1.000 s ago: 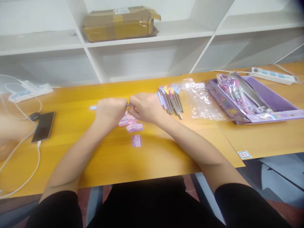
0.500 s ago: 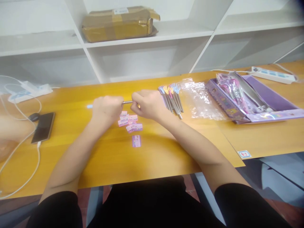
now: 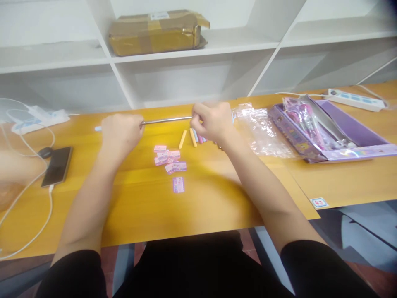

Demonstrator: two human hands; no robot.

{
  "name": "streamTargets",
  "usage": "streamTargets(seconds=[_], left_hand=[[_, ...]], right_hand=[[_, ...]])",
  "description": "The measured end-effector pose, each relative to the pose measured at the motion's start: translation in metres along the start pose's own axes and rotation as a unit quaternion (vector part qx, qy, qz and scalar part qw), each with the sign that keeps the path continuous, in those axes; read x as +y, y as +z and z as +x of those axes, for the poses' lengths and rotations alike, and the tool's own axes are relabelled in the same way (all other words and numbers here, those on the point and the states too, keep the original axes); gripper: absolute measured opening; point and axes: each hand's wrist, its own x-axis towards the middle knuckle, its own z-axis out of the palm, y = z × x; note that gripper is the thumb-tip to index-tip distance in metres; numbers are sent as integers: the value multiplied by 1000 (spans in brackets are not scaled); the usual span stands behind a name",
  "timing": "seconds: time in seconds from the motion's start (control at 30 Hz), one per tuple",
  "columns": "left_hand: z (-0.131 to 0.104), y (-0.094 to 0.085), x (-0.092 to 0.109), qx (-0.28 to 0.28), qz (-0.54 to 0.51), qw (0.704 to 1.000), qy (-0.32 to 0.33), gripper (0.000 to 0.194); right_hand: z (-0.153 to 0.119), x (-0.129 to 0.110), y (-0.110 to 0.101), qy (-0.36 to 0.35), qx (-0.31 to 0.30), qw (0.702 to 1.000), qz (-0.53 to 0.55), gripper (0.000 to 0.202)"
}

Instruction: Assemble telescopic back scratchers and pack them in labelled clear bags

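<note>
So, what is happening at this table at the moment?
A person seated at the yellow table holds a thin metal rod above it, stretched between both hands. The left hand is closed around one end and the right hand pinches the other. Under the rod lie small pink and purple stickers and a few short coloured caps. A purple box and a clear plastic bag lie to the right.

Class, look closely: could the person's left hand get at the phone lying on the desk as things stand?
Probably not at once: the left hand grips the metal rod. The desk between it and the phone looks free.
</note>
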Motion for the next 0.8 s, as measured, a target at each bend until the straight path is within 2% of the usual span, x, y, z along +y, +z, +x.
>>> streamTargets(seconds=[0.3, 0.5, 0.67, 0.8], left_hand=[[13, 13, -20, 1, 14, 1000, 12, 26], [18, 1, -40, 20, 25, 999, -12, 22], [17, -16, -80, 27, -13, 999, -44, 26], [13, -18, -120, 72, -2, 996, -59, 27]], right_hand=[[1, 17, 8, 15, -6, 1000, -10, 16], [4, 45, -10, 42, -1, 999, -24, 12], [-1, 89, -41, 89, 16, 996, -26, 20], [-5, 132, -59, 197, 81, 973, -91, 31]])
